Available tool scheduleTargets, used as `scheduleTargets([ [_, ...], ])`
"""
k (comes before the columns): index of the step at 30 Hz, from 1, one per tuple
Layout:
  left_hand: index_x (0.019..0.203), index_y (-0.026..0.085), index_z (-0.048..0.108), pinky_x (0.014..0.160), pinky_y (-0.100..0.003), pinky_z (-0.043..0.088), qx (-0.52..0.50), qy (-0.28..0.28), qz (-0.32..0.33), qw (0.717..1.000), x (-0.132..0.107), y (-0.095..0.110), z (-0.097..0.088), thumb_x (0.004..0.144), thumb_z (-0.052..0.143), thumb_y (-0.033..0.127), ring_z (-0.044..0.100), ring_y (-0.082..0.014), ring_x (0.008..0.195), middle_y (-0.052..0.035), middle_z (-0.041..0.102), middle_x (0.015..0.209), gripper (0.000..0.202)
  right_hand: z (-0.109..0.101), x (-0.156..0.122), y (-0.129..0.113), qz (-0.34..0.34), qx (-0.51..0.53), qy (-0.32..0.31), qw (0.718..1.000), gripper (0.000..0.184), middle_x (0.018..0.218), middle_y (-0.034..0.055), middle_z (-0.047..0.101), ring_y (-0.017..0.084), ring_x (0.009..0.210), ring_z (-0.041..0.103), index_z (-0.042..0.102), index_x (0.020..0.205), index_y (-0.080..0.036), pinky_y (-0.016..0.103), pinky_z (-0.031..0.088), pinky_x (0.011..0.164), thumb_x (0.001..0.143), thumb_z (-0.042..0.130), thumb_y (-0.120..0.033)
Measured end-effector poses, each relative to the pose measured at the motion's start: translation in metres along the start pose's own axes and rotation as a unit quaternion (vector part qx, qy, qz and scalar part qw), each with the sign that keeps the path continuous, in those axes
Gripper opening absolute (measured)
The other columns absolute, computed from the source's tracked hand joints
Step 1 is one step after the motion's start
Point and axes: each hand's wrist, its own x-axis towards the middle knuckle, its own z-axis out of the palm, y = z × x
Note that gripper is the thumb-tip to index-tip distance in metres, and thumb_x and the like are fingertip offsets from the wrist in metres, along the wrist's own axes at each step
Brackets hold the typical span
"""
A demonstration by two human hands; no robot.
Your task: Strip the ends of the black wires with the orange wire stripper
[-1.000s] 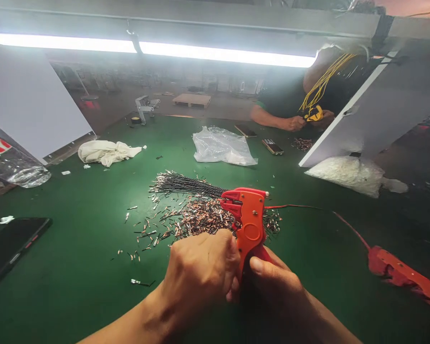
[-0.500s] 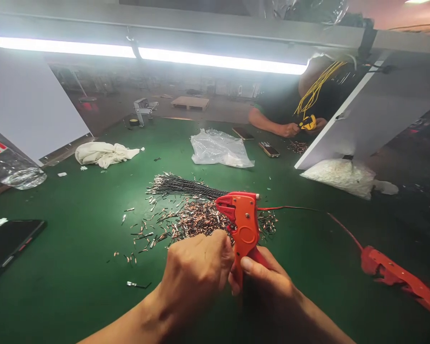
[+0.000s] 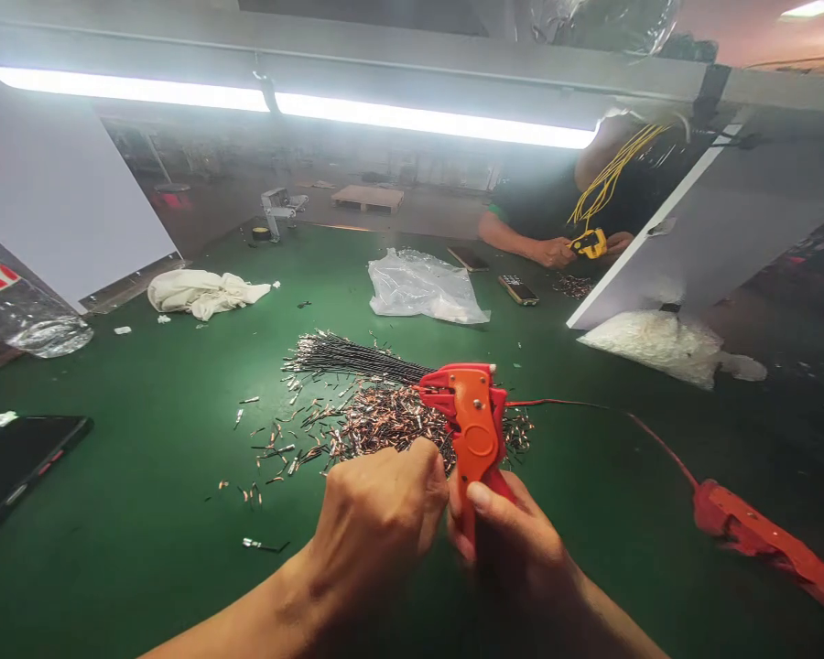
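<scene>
My right hand point(image 3: 522, 526) grips an orange-red wire stripper point(image 3: 477, 416) upright, its jaws pointing left. Close beside its handle, my left hand point(image 3: 384, 503) is closed, back of the hand toward me; anything inside its fingers is hidden. Beyond my hands lies a heap of short cut wire ends point(image 3: 384, 421) with copper and black pieces. Behind the heap a bundle of black wires point(image 3: 350, 355) with metal terminals at the left ends runs to behind the stripper. A single terminal with a short black wire point(image 3: 254, 544) lies left of my left hand.
A second red tool point(image 3: 762, 540) lies at the right. Around the green table point(image 3: 165, 476) are a phone point(image 3: 24, 467), a white cloth point(image 3: 202, 291), a plastic bag point(image 3: 422, 284) and a filled bag point(image 3: 655, 343). Across it, a person's hands point(image 3: 555, 252) hold a yellow tool point(image 3: 589, 243).
The wire stripper in my right hand has shifted slightly right and turned a little, opening a small gap from my left hand. My left hand stays closed. The whole view has shifted slightly.
</scene>
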Motion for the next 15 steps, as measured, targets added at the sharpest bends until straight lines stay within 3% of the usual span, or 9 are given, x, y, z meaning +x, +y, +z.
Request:
scheduleTargets([
  [4,0.080,0.018,0.055,0.049,-0.025,0.037,-0.007,0.035,-0.007,0.999,0.005,-0.003,-0.002,0.091,0.049,0.012,0.050,-0.0101,0.048,0.0048,0.055,0.057,0.015,-0.006,-0.001,-0.014,0.032,0.090,-0.089,0.992,0.031,0.070,0.0063,0.060,0.020,0.066,0.059,0.061,0.090,-0.013,0.032,0.051,0.061,0.083,0.054,-0.042],
  [9,0.091,0.015,0.058,0.054,-0.023,0.040,-0.018,0.069,-0.017,0.997,0.015,-0.014,-0.010,0.092,0.051,0.009,0.050,-0.0102,0.058,0.0014,0.057,0.066,0.009,-0.009,-0.001,-0.023,0.047,0.138,-0.158,0.977,0.030,0.071,0.0048,0.058,0.020,0.066,0.059,0.060,0.094,-0.013,0.049,0.052,0.078,0.077,0.055,-0.036],
  [13,0.093,0.015,0.056,0.058,-0.024,0.041,-0.044,0.083,0.031,0.995,0.017,-0.018,-0.010,0.087,0.053,0.002,0.046,-0.0113,0.061,0.0000,0.058,0.067,0.014,-0.008,0.001,-0.023,-0.001,0.134,-0.182,0.974,0.039,0.077,0.0069,0.058,0.024,0.074,0.058,0.061,0.101,-0.013,0.041,0.048,0.070,0.068,0.058,-0.033],
  [15,0.094,0.015,0.056,0.060,-0.026,0.041,-0.047,0.076,0.057,0.994,0.014,-0.019,-0.007,0.086,0.054,0.000,0.046,-0.0125,0.063,-0.0012,0.061,0.070,0.017,-0.008,0.001,-0.022,0.006,0.139,-0.201,0.970,0.045,0.076,0.0073,0.060,0.023,0.072,0.057,0.061,0.105,-0.012,0.037,0.046,0.068,0.065,0.059,-0.033],
])
